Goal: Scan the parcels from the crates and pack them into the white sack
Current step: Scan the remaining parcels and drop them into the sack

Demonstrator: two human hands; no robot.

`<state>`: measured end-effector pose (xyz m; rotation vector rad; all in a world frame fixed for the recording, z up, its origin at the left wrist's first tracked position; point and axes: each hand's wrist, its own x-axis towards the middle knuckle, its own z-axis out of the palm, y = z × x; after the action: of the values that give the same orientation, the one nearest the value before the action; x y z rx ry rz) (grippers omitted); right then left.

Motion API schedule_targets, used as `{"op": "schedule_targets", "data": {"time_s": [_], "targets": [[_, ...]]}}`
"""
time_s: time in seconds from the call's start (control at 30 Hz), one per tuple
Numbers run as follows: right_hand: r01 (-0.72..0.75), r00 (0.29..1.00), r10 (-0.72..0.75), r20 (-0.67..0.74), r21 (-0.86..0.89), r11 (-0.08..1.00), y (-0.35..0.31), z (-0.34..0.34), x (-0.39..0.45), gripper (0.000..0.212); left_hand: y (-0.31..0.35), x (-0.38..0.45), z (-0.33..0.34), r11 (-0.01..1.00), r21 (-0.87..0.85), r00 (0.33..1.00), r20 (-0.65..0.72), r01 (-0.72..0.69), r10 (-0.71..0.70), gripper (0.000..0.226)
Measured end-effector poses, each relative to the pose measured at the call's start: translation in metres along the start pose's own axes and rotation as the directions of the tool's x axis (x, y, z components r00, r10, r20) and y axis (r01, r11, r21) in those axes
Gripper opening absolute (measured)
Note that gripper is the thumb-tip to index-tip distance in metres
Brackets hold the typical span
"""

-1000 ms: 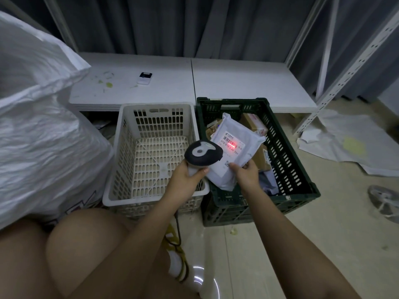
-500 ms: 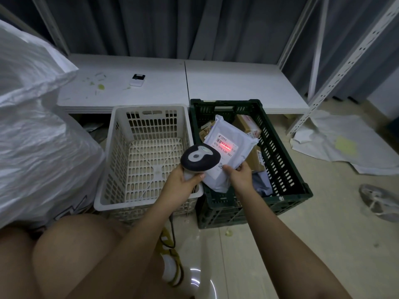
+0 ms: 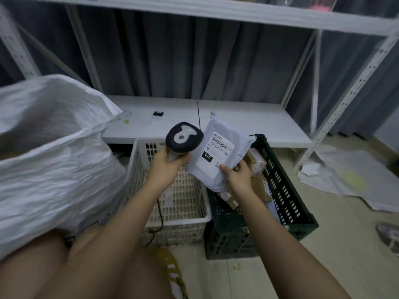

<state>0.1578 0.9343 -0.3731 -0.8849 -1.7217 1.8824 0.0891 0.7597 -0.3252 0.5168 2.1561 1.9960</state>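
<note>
Both hands had come up higher than half a second before, and the red scan glow on the label was gone. Her right hand [image 3: 238, 176] pinched the white parcel [image 3: 222, 152] by its lower corner, above the green crate [image 3: 287, 203], which held more parcels [image 3: 255, 162]. Her left hand [image 3: 166, 164] gripped the scanner [image 3: 184, 137] over the white crate [image 3: 183, 197], whose floor showed bare. Bulging, the white sack [image 3: 54, 152] stood left of the crates.
</note>
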Motion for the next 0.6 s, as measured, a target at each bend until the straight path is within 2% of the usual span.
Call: {"op": "schedule_targets", "data": {"time_s": [0.13, 0.3, 0.43, 0.6], "targets": [[0.107, 0.991, -0.112, 0.073, 0.068, 0.992, -0.051, 0.031, -0.023, 0.040, 0.056, -0.008, -0.043, 0.988, 0.093, 0.985, -0.113, -0.120, 0.130, 0.032], [0.218, 0.953, -0.241, 0.181, 0.139, 0.966, -0.113, 0.083, -0.070, 0.030, 0.117, -0.043, -0.104, 0.956, 0.193, 0.930, -0.254, -0.220, 0.265, 0.029], [0.325, 0.898, -0.372, 0.236, 0.215, 0.921, -0.154, 0.130, -0.116, 0.029, 0.151, -0.083, -0.156, 0.941, 0.224, 0.882, -0.344, -0.254, 0.321, 0.030], [0.473, 0.790, -0.555, 0.260, 0.317, 0.822, -0.194, 0.190, -0.166, 0.029, 0.171, -0.129, -0.221, 0.945, 0.207, 0.824, -0.465, -0.253, 0.323, 0.032]]}}
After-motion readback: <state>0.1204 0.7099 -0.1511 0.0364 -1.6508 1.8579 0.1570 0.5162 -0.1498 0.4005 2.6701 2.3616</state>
